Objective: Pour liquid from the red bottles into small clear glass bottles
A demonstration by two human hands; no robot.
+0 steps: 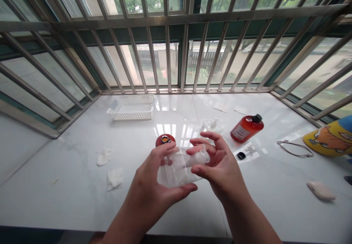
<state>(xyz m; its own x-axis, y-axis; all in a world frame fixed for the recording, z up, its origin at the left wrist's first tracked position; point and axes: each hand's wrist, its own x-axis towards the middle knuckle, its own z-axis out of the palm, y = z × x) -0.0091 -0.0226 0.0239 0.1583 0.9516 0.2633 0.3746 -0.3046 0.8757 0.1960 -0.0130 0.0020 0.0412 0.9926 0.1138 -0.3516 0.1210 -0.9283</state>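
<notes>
My left hand [154, 185] cups the underside of a clear plastic bag [176, 170], which is crinkled and has a narrow, bottle-like end. My right hand [218, 167] curls its fingers around that narrow end. Whether anything is sealed inside the plastic, I cannot tell. Just behind my left hand, an amber glass bottle [165, 140] lies with its open mouth showing and its lower part hidden. A red bottle with a black cap [246, 128] lies beyond my right hand.
A white plastic basket [130, 109] stands on the white marble sill [68, 196] by the barred window [165, 64]. Nearby lie crumpled tissues [114, 178], a small clear container [213, 126], a black cap [241, 155], a wire loop [294, 148], a white bar [321, 190] and a yellow cartoon-printed object [331, 137].
</notes>
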